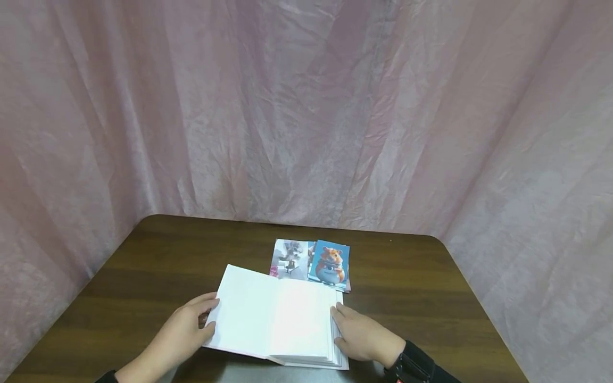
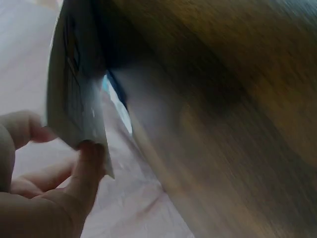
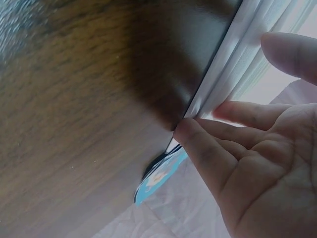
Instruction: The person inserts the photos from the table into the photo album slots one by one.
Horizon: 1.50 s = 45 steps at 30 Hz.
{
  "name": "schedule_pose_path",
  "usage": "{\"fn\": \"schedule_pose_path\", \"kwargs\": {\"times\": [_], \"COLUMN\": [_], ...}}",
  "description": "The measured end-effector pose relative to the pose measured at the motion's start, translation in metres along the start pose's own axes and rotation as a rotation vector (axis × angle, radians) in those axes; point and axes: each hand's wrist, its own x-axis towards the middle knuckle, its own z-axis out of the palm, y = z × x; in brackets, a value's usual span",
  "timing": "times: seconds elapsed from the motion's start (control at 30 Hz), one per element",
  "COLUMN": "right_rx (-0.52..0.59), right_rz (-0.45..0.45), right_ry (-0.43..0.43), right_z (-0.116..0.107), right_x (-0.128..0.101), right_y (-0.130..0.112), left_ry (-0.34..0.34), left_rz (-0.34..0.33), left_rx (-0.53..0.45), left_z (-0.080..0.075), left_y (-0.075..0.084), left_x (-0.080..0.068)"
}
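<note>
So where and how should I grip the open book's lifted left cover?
Probably pinch the lifted cover by its outer edge, coming from the left, where the left hand is: that edge stands clear of the table, leaving both faces reachable.

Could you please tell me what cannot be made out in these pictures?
- Head view: the grey card's lower edge, hidden by the book.
- Head view: how many cards lie under the blue card, which covers them.
- Left wrist view: the cover's print, blurred, dark and seen nearly edge-on.
- Right wrist view: the rest of the right hand, cut off by the picture's right edge.
</note>
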Motion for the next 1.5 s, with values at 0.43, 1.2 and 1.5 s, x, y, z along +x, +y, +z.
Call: {"fn": "schedule_pose_path", "kwargs": {"times": [0.43, 1.2, 1.5], "right_rx": [0.009, -0.034, -0.030], "right_rz": [0.006, -0.023, -0.026], "right_ry": [-0.011, 0.013, 0.011], "right_z": [0.001, 0.001, 0.001], "right_x": [0.000, -0.001, -0.001], "right_y": [0.003, 0.000, 0.001], "left_ry": [-0.213, -0.195, -0.178], "left_rz": [-0.022, 0.083, 0.074], "left_rx": [0.232, 0.338, 0.364], "left_z": [0.018, 0.031, 0.035], "left_y": [-0.009, -0.009, -0.007], "left_x": [0.002, -0.003, -0.005]}}
